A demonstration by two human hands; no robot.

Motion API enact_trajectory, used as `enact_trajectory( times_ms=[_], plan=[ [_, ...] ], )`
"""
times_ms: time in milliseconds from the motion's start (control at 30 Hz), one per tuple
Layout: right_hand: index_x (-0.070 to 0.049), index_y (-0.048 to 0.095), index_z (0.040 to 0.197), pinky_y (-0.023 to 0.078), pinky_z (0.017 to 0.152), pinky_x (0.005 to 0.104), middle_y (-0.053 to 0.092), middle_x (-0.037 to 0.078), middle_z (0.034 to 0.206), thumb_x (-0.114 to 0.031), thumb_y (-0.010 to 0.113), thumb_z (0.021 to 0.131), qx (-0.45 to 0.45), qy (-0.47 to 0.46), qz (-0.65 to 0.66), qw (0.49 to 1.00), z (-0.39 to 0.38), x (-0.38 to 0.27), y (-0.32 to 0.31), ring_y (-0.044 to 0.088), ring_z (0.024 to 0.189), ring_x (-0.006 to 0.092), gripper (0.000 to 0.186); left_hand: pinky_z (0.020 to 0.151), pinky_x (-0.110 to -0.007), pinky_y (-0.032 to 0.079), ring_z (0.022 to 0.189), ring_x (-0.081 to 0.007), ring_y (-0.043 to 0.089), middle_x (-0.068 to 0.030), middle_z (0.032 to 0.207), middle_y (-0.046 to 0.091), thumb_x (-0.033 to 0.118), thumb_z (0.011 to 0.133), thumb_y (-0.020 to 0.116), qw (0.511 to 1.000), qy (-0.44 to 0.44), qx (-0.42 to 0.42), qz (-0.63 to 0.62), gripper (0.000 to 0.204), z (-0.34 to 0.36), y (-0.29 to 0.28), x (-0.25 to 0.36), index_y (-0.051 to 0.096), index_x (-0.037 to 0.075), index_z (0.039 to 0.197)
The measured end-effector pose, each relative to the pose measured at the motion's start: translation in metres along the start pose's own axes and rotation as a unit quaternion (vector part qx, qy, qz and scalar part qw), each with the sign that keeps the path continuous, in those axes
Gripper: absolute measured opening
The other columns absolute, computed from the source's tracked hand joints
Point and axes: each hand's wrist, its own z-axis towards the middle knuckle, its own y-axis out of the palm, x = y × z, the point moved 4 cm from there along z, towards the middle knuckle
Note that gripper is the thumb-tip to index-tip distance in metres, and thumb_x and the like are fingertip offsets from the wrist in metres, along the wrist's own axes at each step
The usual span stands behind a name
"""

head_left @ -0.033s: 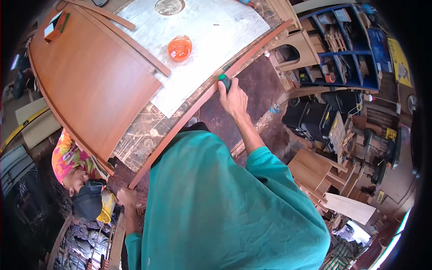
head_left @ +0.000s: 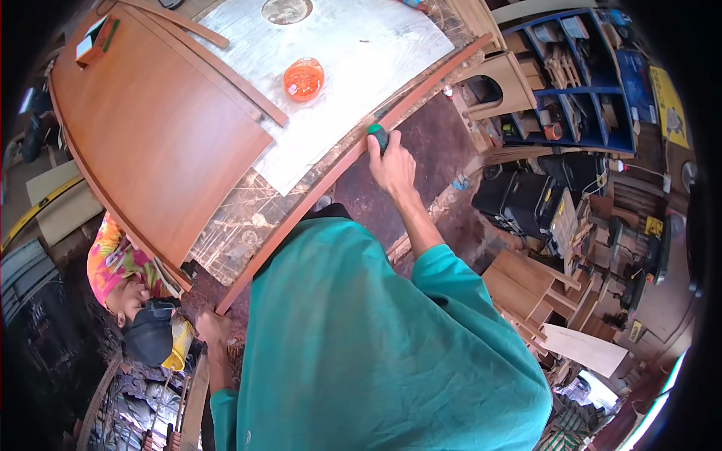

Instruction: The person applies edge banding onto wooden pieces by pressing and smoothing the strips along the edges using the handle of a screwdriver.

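My right hand grips a green-and-black hand tool against a long, narrow reddish-brown strip, which runs diagonally along the edge of a scuffed workbench. My left hand is closed at the lower end of that strip, partly shaded. Beyond the strip lies a whitish board carrying an orange container with orange contents. A large brown veneered panel with loose strips covers the bench's left side.
Another person in a colourful top and dark cap is low beside the bench at left, near a yellow bucket. At right stand blue shelving, arched plywood pieces, black cases and wooden offcuts.
The view has shifted very slightly. Both my hands, the strip and the tool look nearly the same as in the earlier frame.
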Motion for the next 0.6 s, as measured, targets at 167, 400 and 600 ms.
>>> enact_trajectory(
  times_ms=[167,400,600],
  plan=[
    [-0.003,0.048,0.111,0.049,0.07,0.0582,0.066,0.03,0.079,-0.053,0.046,0.097,-0.041,-0.022,-0.03,0.998,-0.003,-0.009,-0.007,0.065,0.078,0.0497,0.052,0.082,-0.05,0.044,0.097,-0.0415,0.053,-0.0185,0.099,0.059,0.009,0.069,0.075,0.998,0.005,0.009,0.055,0.026,-0.005,-0.008,0.024,0.056,0.004,0.085],
    [-0.003,0.049,0.111,0.048,0.07,0.0588,0.067,0.028,0.08,-0.049,0.043,0.1,-0.084,-0.036,-0.049,0.995,-0.015,-0.017,-0.005,0.065,0.077,0.0486,0.047,0.088,-0.043,0.045,0.099,-0.0326,0.056,-0.0137,0.101,0.059,-0.001,0.074,0.069,0.921,0.249,0.128,-0.269,0.029,0.008,-0.01,0.12,0.065,0.004,0.102],
    [-0.001,0.05,0.108,0.05,0.068,0.059,0.067,0.027,0.077,-0.049,0.044,0.099,-0.052,-0.058,-0.063,0.995,-0.009,-0.023,-0.005,0.065,0.074,0.0487,0.049,0.096,-0.046,0.043,0.11,-0.0355,0.052,-0.0169,0.117,0.056,0.023,0.082,0.072,0.906,0.373,0.063,-0.189,0.044,0.108,0.007,0.259,0.06,0.004,0.12]
  ],
)
